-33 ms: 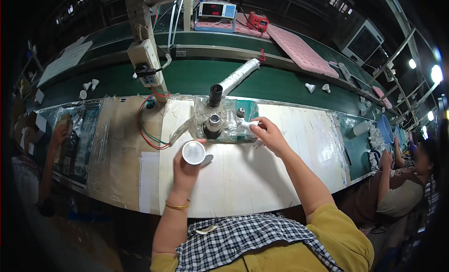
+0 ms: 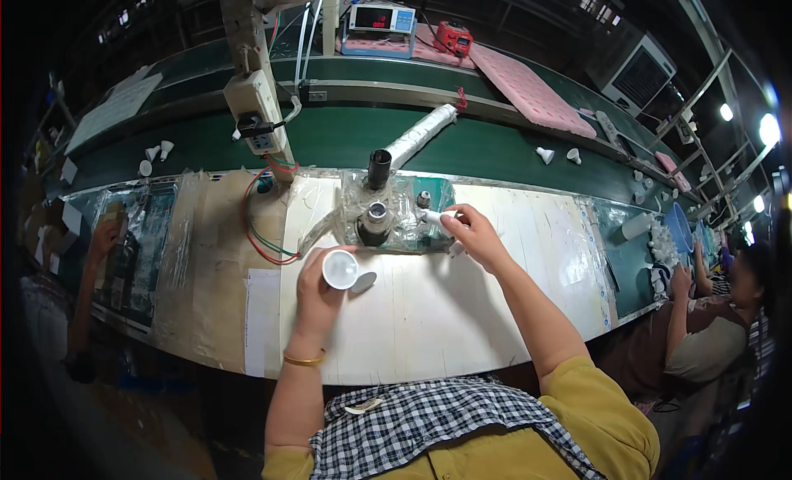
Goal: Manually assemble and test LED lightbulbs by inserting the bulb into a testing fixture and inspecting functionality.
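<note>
My left hand [image 2: 318, 278] is closed around a white light bulb [image 2: 341, 269], its round pale face turned up, above the white board [image 2: 396, 331]. With the thumb and fingers of my right hand [image 2: 474, 236] I grip another white bulb [image 2: 437, 219], its narrow end pointing left toward the taped fixture [image 2: 400, 201]. That fixture carries two black upright sockets [image 2: 379, 169], [image 2: 375, 220] and a small metal-tipped post [image 2: 424, 199] beside the bulb. Whether the bulb touches the fixture I cannot tell.
Behind the board runs a green belt [image 2: 495, 141] with several white bulbs [image 2: 544, 156]. A post with a power outlet [image 2: 262, 137] and red and green wires stands left. A meter [image 2: 379, 18] sits on the shelf. Other people work at both sides, near a blue basket [image 2: 678, 228].
My left hand has shifted slightly left with its bulb. My right hand stays at the fixture with its bulb, moved only a little. The meter's red digits differ.
</note>
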`<action>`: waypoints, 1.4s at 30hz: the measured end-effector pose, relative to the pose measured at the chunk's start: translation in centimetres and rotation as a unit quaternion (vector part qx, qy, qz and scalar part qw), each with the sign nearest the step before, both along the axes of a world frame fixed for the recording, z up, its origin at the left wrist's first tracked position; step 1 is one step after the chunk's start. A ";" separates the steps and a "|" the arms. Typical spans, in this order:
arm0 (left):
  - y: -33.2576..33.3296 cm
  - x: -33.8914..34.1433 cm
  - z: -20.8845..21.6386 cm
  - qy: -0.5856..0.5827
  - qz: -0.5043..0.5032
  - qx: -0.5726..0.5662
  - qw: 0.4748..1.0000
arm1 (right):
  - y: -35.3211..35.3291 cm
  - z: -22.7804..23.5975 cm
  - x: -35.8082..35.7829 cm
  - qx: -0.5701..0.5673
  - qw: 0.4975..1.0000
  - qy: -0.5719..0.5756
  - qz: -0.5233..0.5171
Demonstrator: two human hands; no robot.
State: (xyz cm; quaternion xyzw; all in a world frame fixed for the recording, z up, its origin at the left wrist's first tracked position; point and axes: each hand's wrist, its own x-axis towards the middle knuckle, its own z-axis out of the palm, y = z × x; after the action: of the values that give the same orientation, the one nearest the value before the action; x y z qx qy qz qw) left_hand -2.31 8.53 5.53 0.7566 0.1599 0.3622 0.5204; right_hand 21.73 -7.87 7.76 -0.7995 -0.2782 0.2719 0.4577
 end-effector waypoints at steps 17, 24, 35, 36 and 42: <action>1.0 1.5 -3.0 0.131 -0.049 0.161 0.977 | 2.1 -2.4 2.7 -0.065 0.927 -0.363 0.072; -2.7 3.0 -3.3 0.012 -0.092 -0.048 0.995 | 2.7 -2.0 1.6 -0.078 0.925 -0.366 0.065; -3.5 2.3 -3.3 0.031 -0.122 0.090 0.988 | 2.2 -2.2 1.3 -0.086 0.945 -0.311 0.062; -3.6 2.3 -3.6 0.029 -0.124 0.073 0.989 | 2.0 -2.5 1.2 -0.047 0.944 -0.320 0.070; -3.1 2.9 -3.7 -0.006 -0.105 -0.075 0.992 | 0.0 0.0 -3.5 0.088 0.970 0.189 0.122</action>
State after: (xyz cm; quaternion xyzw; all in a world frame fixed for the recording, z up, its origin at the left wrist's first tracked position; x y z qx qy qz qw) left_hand 0.61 5.44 1.85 0.7259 0.1032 0.2969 0.6117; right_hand 18.19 -7.88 7.72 -0.6504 -0.3050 0.4458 0.5341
